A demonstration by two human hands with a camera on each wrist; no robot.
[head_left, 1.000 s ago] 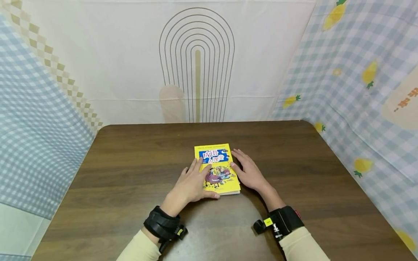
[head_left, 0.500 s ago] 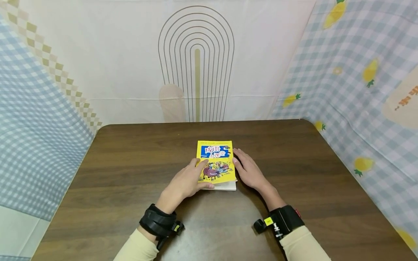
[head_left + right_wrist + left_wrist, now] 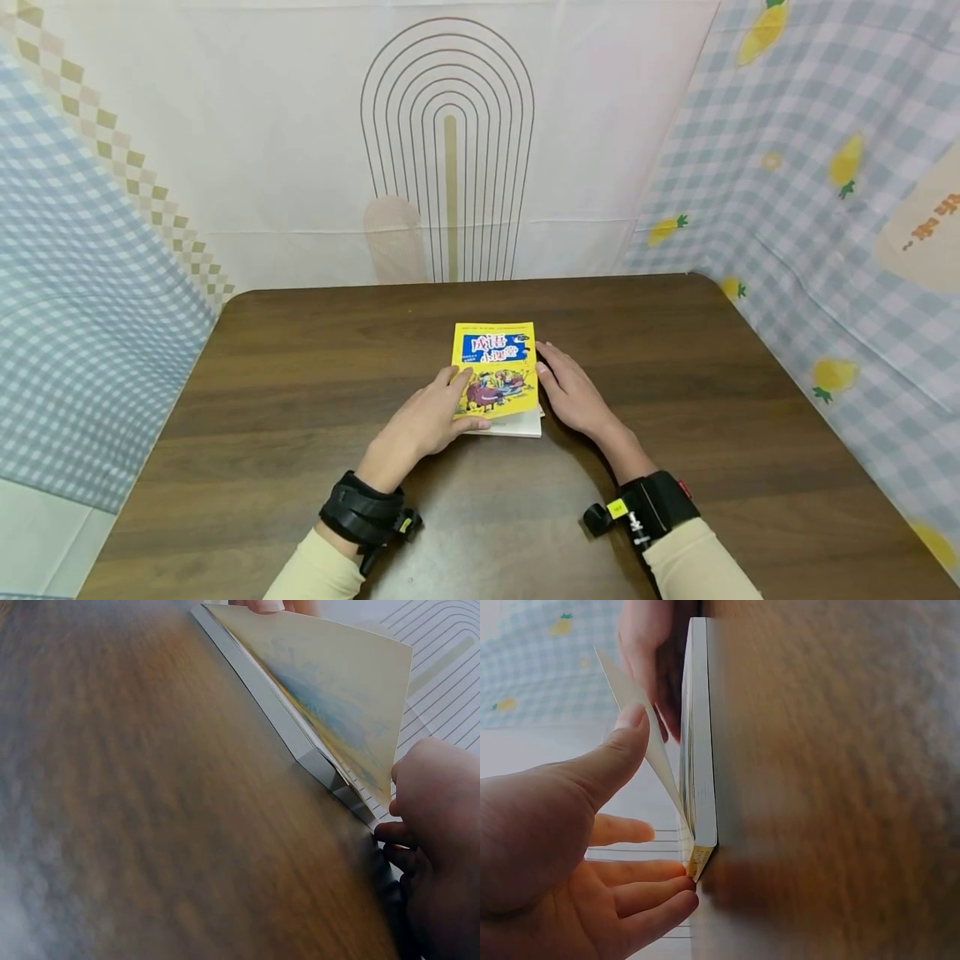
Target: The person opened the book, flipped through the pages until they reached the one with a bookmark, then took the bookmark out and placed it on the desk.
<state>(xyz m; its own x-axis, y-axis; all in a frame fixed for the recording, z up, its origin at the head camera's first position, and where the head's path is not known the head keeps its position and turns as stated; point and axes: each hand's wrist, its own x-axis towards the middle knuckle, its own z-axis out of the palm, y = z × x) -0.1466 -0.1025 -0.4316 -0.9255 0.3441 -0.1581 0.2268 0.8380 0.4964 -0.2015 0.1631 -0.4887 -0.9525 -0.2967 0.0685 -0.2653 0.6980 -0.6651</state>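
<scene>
A yellow paperback book (image 3: 497, 392) with a blue title panel lies on the table, its front cover raised at a slant. White page edges show below the cover in the head view. My left hand (image 3: 420, 417) holds the book's lower left side: the thumb is at the cover's lower edge (image 3: 654, 754), and other fingertips touch the spine side. Along the right edge, my right hand (image 3: 573, 392) rests with fingers extended, thumb close to the raised cover. In the right wrist view, the cover's inner side (image 3: 337, 682) is visible above the page block; part of the right hand's contact is hidden.
The brown wooden table (image 3: 315, 350) extends around the book. A white cloth (image 3: 285, 150) with arch lines hangs behind it, and checked cloths (image 3: 810, 275) hang at the sides. Black straps with small cameras (image 3: 367, 508) are on both wrists.
The front cover has risen from flat to slanted, exposing the pages. The left hand has shifted slightly left with its thumb at the cover's edge; the right hand has stayed almost still.
</scene>
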